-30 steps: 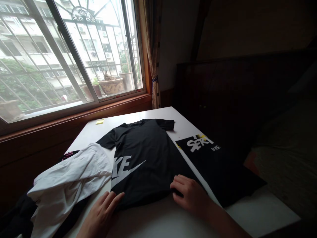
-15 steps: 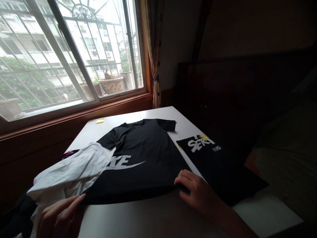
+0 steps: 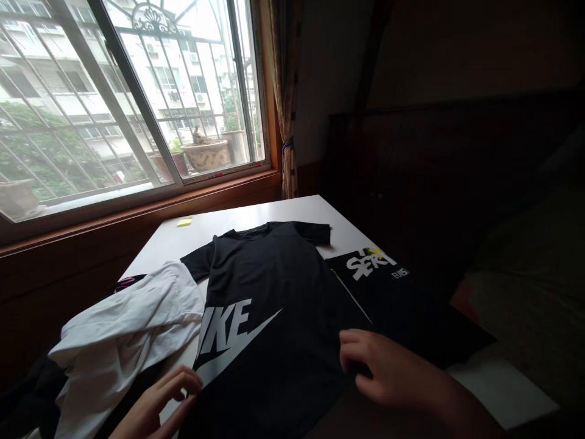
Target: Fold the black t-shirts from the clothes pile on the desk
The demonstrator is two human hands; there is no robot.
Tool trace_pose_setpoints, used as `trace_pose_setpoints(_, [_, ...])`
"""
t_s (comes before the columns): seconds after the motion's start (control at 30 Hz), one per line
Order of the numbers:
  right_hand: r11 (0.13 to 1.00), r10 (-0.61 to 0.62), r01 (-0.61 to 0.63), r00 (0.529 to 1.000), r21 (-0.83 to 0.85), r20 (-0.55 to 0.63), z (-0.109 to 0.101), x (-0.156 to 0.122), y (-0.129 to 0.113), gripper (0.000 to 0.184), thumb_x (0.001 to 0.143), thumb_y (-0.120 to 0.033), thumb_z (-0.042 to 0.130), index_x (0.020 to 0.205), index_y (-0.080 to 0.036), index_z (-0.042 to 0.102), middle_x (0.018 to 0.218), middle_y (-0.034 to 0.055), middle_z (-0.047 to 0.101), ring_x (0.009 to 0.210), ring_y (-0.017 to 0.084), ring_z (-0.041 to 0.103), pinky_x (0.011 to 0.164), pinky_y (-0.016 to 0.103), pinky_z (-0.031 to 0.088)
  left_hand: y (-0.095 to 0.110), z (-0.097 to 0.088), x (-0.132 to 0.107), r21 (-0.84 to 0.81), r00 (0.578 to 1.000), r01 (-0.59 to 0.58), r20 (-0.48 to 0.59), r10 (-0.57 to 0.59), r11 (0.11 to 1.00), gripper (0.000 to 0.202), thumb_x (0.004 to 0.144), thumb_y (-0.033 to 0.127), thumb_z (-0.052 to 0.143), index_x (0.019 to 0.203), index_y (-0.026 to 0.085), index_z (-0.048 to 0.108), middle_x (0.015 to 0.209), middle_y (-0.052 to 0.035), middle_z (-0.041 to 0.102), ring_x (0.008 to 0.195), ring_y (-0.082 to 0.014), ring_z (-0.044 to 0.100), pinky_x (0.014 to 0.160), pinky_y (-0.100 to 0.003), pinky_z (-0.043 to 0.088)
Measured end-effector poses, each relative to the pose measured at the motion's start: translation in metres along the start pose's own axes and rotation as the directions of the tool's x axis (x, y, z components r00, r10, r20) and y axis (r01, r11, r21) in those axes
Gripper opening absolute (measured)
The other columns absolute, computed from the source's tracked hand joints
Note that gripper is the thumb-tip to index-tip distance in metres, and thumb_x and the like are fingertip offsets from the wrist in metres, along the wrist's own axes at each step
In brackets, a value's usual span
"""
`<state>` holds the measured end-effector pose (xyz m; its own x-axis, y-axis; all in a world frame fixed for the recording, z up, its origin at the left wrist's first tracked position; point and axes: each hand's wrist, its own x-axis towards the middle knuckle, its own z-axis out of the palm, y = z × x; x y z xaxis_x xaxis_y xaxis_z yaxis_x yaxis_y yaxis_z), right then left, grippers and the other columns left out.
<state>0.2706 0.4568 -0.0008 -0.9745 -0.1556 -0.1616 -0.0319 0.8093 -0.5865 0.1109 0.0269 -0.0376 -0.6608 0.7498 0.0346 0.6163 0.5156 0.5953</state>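
A black short-sleeved T-shirt (image 3: 274, 274) with a large white logo lies front up on the white table, neck away from me. Its lower part comes toward me and runs out of the bottom of the view. My left hand (image 3: 164, 396) is at the shirt's lower left edge, thumb and index fingertip pinched there. My right hand (image 3: 379, 366) has its fingers curled at the lower right edge, thumb beneath them; the cloth in this grip is dark and hard to make out.
A crumpled white garment (image 3: 132, 311) lies to the left over darker cloth. On the right is a folded black garment (image 3: 393, 305) with white and yellow print. A yellow sticky note (image 3: 185, 222) sits on the far part of the table (image 3: 292, 210), below the window.
Both hands have moved, the left one inward to the right, the right one slightly right and nearer. The T-shirt's lower part has shifted toward me, and more of the logo shows.
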Motion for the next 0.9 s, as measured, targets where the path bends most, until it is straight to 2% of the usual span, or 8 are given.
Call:
trace_pose_setpoints(0.13, [0.999,0.046,-0.047,0.999,-0.014,-0.018,-0.008,-0.006,0.008,0.024,0.069,-0.005,0.053,0.081,-0.022,0.064,0.094,-0.0001,0.063,0.085,0.015,0.062,0.073,0.025,0.043,-0.033,0.023,0.013,0.196,0.963,0.07,-0.27,-0.014,0.978,0.04,0.092,0.049,0.062,0.129,0.034,0.066,0.133,-0.007,0.066,0.121,-0.0285,0.065,0.102,-0.042,0.056])
trace_pose_setpoints(0.23, [0.998,0.07,-0.07,0.997,-0.004,-0.011,-0.009,-0.011,0.013,0.024,0.07,-0.006,0.054,0.081,-0.023,0.066,0.093,-0.0002,0.064,0.084,0.016,0.063,0.075,0.026,0.044,-0.04,0.041,0.02,0.157,0.953,0.047,-0.303,0.003,0.986,0.048,0.092,0.047,0.062,0.138,0.032,0.059,0.141,-0.011,0.06,0.128,-0.0315,0.061,0.103,-0.046,0.055])
trace_pose_setpoints(0.37, [0.997,0.083,-0.083,0.996,0.0,0.012,-0.004,-0.013,0.015,0.025,0.071,-0.005,0.054,0.081,-0.024,0.068,0.091,-0.0003,0.066,0.083,0.017,0.064,0.073,0.027,0.046,-0.026,0.056,0.025,-0.079,0.949,0.097,-0.294,-0.116,0.992,0.048,0.094,0.044,0.06,0.14,0.031,0.054,0.141,-0.0131,0.055,0.109,-0.0266,0.07,0.079,-0.036,0.065])
trace_pose_setpoints(0.43, [0.995,0.098,-0.098,0.995,-0.002,0.028,0.0,-0.011,0.014,0.026,0.07,-0.005,0.055,0.079,-0.024,0.069,0.089,-0.0002,0.066,0.084,0.019,0.065,0.071,0.027,0.046,-0.021,0.057,0.025,-0.161,0.944,0.136,-0.277,-0.177,0.978,0.052,0.093,0.046,0.063,0.142,0.031,0.053,0.141,-0.0135,0.053,0.107,-0.0264,0.07,0.076,-0.035,0.065])
trace_pose_setpoints(0.57, [0.997,0.06,-0.061,0.998,0.037,0.02,0.002,-0.008,0.014,0.027,0.07,-0.004,0.055,0.079,-0.024,0.069,0.087,-0.0007,0.067,0.083,0.018,0.065,0.073,0.027,0.047,-0.016,0.046,0.022,-0.235,0.95,0.143,-0.24,-0.2,0.961,0.051,0.091,0.046,0.066,0.138,0.03,0.058,0.14,-0.0129,0.056,0.129,-0.0325,0.059,0.095,-0.044,0.06])
trace_pose_setpoints(0.73, [0.995,-0.037,0.039,0.999,0.094,-0.031,-0.007,-0.008,0.006,0.027,0.074,-0.003,0.055,0.087,-0.024,0.068,0.096,-0.0004,0.066,0.087,0.017,0.064,0.079,0.028,0.048,-0.007,0.014,0.016,-0.267,0.862,0.117,-0.451,-0.232,0.956,0.045,0.089,0.049,0.068,0.13,0.031,0.064,0.138,-0.0097,0.06,0.126,-0.0303,0.061,0.091,-0.036,0.061])
trace_pose_setpoints(0.77, [0.992,-0.049,0.051,0.999,0.113,-0.024,-0.009,-0.008,0.003,0.028,0.074,-0.003,0.055,0.088,-0.024,0.068,0.097,-0.0006,0.067,0.088,0.017,0.064,0.08,0.028,0.048,-0.007,0.008,0.013,-0.269,0.861,0.106,-0.457,-0.224,0.957,0.043,0.089,0.049,0.069,0.128,0.031,0.067,0.135,-0.0091,0.062,0.123,-0.0297,0.064,0.09,-0.035,0.061])
trace_pose_setpoints(0.9, [0.974,-0.085,0.068,0.994,0.216,0.071,-0.011,-0.01,-0.004,0.031,0.074,-0.002,0.059,0.089,-0.026,0.072,0.096,-0.0022,0.069,0.092,0.017,0.065,0.083,0.027,0.048,-0.015,-0.007,0.0,-0.293,0.933,0.061,-0.323,-0.159,0.954,0.034,0.091,0.05,0.065,0.119,0.032,0.072,0.123,-0.0066,0.072,0.116,-0.0282,0.069,0.092,-0.035,0.061])
